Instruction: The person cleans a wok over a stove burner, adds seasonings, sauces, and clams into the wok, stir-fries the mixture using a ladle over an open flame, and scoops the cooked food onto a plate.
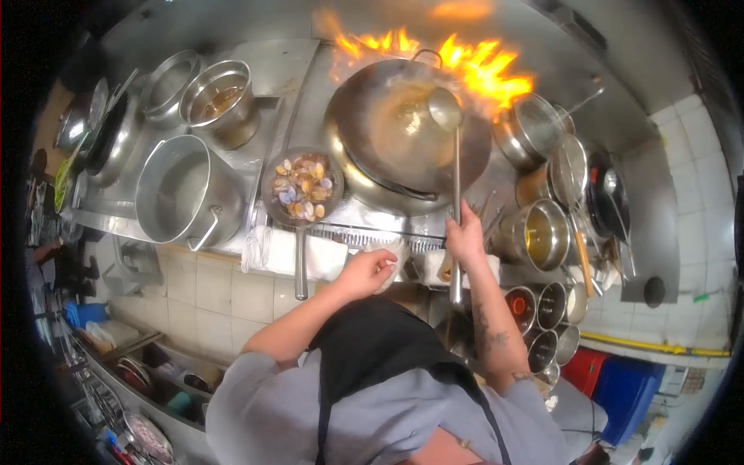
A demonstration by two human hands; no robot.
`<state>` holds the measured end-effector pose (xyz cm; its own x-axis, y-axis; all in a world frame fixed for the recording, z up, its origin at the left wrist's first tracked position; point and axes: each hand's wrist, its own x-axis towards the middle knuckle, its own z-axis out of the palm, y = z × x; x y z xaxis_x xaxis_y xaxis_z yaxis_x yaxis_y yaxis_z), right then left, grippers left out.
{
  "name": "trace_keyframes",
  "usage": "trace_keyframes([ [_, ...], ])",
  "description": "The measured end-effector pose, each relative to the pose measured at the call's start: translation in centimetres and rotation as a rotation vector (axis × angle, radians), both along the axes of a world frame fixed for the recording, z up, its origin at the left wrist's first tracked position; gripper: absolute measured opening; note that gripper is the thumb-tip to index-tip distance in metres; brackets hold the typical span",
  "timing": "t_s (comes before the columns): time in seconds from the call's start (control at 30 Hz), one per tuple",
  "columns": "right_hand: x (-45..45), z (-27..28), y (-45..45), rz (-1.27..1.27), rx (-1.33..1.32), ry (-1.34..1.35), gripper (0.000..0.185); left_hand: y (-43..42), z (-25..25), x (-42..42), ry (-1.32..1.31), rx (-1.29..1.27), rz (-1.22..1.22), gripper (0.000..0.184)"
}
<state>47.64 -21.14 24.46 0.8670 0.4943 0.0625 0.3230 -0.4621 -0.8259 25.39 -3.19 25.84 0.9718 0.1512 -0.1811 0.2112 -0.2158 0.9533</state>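
Observation:
My right hand [466, 234] is wrapped round the long handle of a steel ladle [445, 109], whose bowl hangs over the wok. The big dark wok [353, 128] sits on the burner with steaming, cloudy liquid [403, 143] inside. My left hand [367, 274] is at the stove's front edge, fingers curled closed on a pale cloth [396, 254]; its grip is partly hidden. To the left of that hand, a long-handled round strainer [301, 260] full of open clams [301, 186] rests at the counter's edge.
Tall flames [488, 74] rise behind the wok. A deep pot [177, 190] and a pot of brown liquid [221, 101] stand left. Pots, strainers and a steel pot with yellow liquid [541, 232] crowd the right, above several seasoning containers [521, 308]. A folded white towel [325, 256] lies along the front edge.

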Motion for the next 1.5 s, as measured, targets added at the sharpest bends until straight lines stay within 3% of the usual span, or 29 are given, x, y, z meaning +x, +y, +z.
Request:
trace_keyframes([
  [0.07,-4.2,8.2,2.4,-0.15,0.067,0.588,0.047,0.8,0.1,-0.4,-0.025,-0.014,0.095,0.019],
  [0.1,-3.6,9.8,1.8,-0.108,0.139,0.807,0.051,0.8,-0.2,-0.5,-0.031,0.003,0.143,0.018],
  [0.2,1.1,9.1,0.3,-0.05,0.349,1.076,0.057,-0.3,0.9,-1.0,0.038,-0.053,0.207,0.015],
  [0.3,-0.8,5.2,0.5,-0.031,0.157,0.612,0.058,-1.4,4.3,-1.4,0.057,-0.012,0.262,0.012],
  [0.37,-1.9,6.1,-0.8,0.046,0.251,0.605,0.059,-2.6,5.2,-1.0,0.023,-0.001,0.366,0.011],
  [0.43,0.8,10.6,-2.5,0.122,0.158,0.772,0.059,-4.1,5.1,-1.5,0.005,-0.05,0.492,0.01],
  [0.5,3.0,11.2,-3.0,0.182,0.032,0.817,0.059,-5.3,6.1,-0.9,-0.077,0.112,0.446,0.01],
  [0.6,5.3,2.4,-1.8,0.195,-0.03,-0.156,0.061,-6.6,7.9,0.2,-0.117,0.173,0.38,0.01],
  [0.7,4.5,4.0,-0.5,0.089,-0.136,0.049,0.062,-8.1,9.0,0.5,-0.079,0.125,0.347,0.01],
  [0.8,4.0,3.4,-3.3,0.209,-0.055,0.125,0.062,-8.4,9.6,0.5,-0.074,0.116,0.272,0.01],
  [0.87,0.0,8.1,-4.4,0.13,-0.218,0.217,0.061,-8.0,9.4,0.6,-0.097,0.103,0.213,0.01],
  [0.93,-1.8,5.4,-5.7,0.137,0.077,-0.221,0.061,-7.1,9.0,0.5,-0.127,0.074,0.148,0.011],
  [0.97,-2.6,5.5,-7.2,0.118,0.185,0.147,0.061,-6.6,9.1,0.5,-0.134,0.089,0.11,0.01],
  [1.03,-5.8,12.5,-9.4,0.062,0.456,0.866,0.06,-5.7,9.3,0.5,-0.145,0.108,0.006,0.01],
  [1.13,-11.3,15.9,-12.9,-0.015,0.774,1.029,0.057,-3.9,8.3,0.4,-0.15,0.154,-0.176,0.011],
  [1.2,-15.5,16.5,-15.5,-0.069,1.013,1.042,0.047,-2.9,6.1,0.3,-0.096,0.095,-0.207,0.01],
  [1.3,-22.2,17.7,-18.4,-0.214,1.245,0.952,0.047,-2.0,4.5,0.8,-0.063,0.077,-0.356,0.015],
  [1.5,-31.8,20.3,-23.0,-0.596,1.31,0.581,0.053,-4.1,5.3,1.3,-0.1,-0.013,-0.506,0.016],
])
